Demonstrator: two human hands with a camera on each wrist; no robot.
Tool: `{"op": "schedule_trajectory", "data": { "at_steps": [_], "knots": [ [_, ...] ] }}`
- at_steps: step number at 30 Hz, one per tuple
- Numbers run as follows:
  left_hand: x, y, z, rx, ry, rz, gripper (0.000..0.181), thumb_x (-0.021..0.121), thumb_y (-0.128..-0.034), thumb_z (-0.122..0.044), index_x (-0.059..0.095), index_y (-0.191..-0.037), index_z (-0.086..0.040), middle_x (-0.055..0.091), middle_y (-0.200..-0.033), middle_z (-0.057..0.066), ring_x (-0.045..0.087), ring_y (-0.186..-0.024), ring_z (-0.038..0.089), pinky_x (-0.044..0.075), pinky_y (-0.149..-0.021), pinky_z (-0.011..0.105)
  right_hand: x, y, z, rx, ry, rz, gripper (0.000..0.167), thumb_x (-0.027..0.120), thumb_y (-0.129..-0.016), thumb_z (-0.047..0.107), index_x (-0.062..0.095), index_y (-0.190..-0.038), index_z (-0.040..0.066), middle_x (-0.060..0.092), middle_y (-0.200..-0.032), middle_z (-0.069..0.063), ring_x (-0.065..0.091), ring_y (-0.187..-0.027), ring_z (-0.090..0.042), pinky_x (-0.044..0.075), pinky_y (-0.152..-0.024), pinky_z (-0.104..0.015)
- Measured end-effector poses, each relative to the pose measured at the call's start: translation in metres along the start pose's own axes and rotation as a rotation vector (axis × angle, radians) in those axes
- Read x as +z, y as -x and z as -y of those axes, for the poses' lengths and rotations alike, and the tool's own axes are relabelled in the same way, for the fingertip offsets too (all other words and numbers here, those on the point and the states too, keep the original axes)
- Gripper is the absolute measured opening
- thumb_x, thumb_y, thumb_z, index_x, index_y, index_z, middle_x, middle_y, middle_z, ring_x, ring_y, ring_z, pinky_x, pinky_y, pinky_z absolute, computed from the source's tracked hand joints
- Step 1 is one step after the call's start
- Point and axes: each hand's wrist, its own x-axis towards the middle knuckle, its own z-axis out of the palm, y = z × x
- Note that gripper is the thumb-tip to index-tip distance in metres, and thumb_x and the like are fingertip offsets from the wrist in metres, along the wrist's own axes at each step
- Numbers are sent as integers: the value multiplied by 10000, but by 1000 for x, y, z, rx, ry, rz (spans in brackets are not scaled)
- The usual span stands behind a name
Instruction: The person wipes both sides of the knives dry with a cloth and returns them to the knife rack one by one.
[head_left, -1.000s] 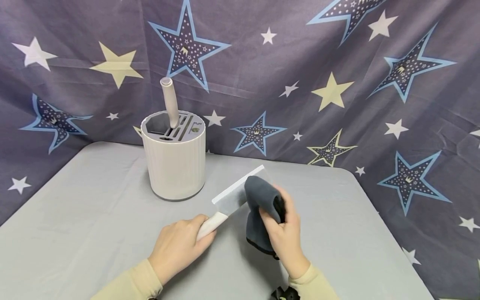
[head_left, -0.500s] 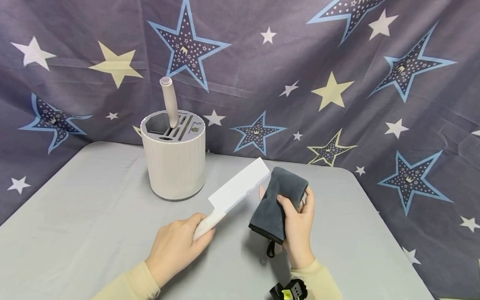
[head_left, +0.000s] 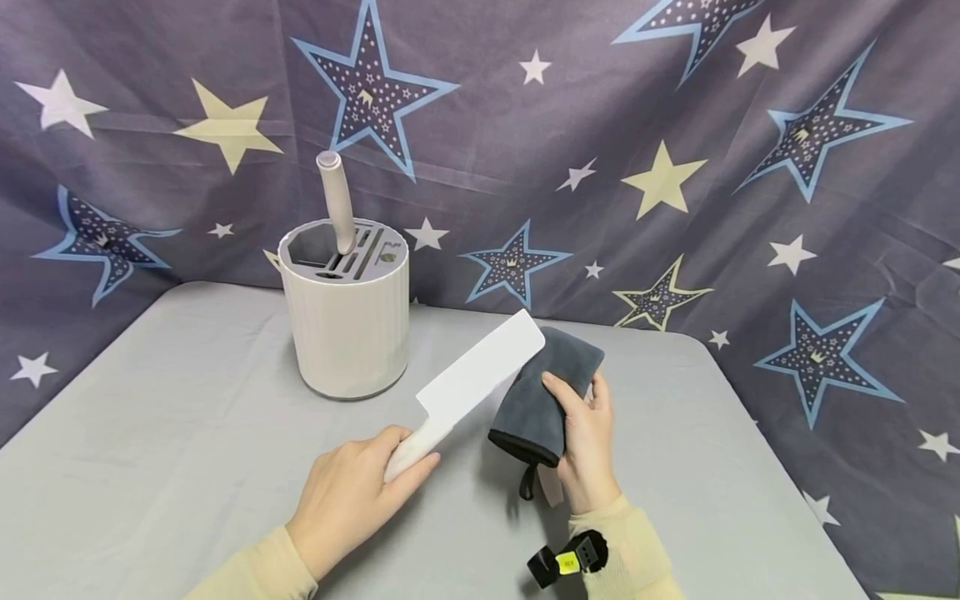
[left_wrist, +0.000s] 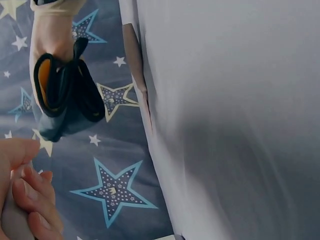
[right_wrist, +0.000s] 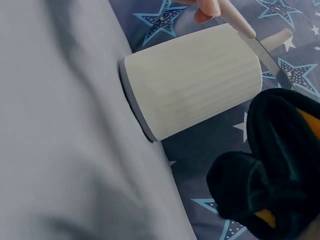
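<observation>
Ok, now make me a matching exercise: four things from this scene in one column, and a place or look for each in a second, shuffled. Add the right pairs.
Things
1. knife
2. cloth
3. holder
4. curtain

Places and looks
A. star-patterned, at the back
B. folded, in the right hand
C. gripped in the left hand
D. standing on the table

Right pairs: 1-C, 2-B, 3-D, 4-A

Left hand (head_left: 351, 493) grips with curled fingers (left_wrist: 33, 198) — right hand (head_left: 588, 446) with thumb (head_left: 561, 392) extended.
</observation>
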Motion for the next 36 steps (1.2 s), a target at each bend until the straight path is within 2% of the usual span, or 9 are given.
{"op": "schedule_trajectory", "data": {
  "at_steps": [7, 12, 17, 21, 24, 28, 30, 36],
  "knots": [
    [-3, -2, -5, -8, 19, 11, 256, 756, -821, -480, 667, -876, -246, 446, -552, -178, 387, -486, -1, 301, -446, 218, 9, -6, -3, 59, -65, 37, 370, 662, -925, 80, 509, -1260, 100, 678, -1030, -19, 714, -846, -149, 589, -746, -307],
    [-3, -3, -6, 9, 12, -1, 263, 764, -812, -481, 664, -868, -244, 430, -547, -177, 379, -480, 0, 294, -442, 215, 15, -7, -3, 88, -89, 44, 360, 637, -939, 95, 511, -1276, 106, 676, -1035, -12, 711, -859, -137, 583, -764, -295],
    [-2, -3, -7, 24, 3, -6, 267, 766, -809, -475, 661, -862, -236, 443, -545, -167, 382, -473, 5, 295, -440, 218, 20, -7, -2, 123, -154, 62, 366, 573, -973, 103, 485, -1326, 139, 649, -1120, 18, 688, -924, -103, 563, -811, -265],
    [-1, -3, -7, 26, -13, -5, 273, 765, -807, -476, 662, -862, -229, 455, -546, -154, 384, -469, 16, 294, -440, 221, 21, -8, 1, 185, -255, 91, 311, 537, -1016, 208, 479, -1320, 179, 646, -1122, 54, 657, -950, -76, 533, -846, -241],
    [0, -3, -7, 30, -24, -2, 274, 764, -804, -481, 663, -857, -232, 462, -545, -147, 388, -466, 23, 293, -439, 223, 22, -9, 6, 236, -382, 126, 281, 520, -1026, 327, 507, -1280, 206, 661, -1083, 70, 642, -953, -74, 508, -871, -236],
    [2, -4, -7, 25, -23, 15, 262, 764, -804, -488, 673, -850, -246, 465, -542, -151, 397, -467, 24, 298, -441, 225, 22, -8, 11, 252, -512, 164, 288, 486, -1024, 434, 570, -1198, 221, 665, -1025, 65, 635, -918, -87, 496, -847, -250],
    [2, -4, -8, 11, -14, 36, 248, 753, -815, -496, 680, -857, -263, 458, -541, -163, 399, -472, 20, 298, -445, 224, 22, -7, 13, 248, -544, 170, 303, 466, -1024, 463, 595, -1142, 216, 664, -993, 58, 637, -889, -93, 500, -821, -254],
    [4, -5, -9, -26, -1, 94, 206, 711, -848, -529, 665, -853, -328, 424, -538, -190, 405, -486, 29, 297, -447, 237, 20, -3, 14, 257, -585, 173, 369, 420, -1033, 483, 642, -1130, 204, 684, -1006, 41, 643, -904, -106, 498, -833, -263]
  ]
}}
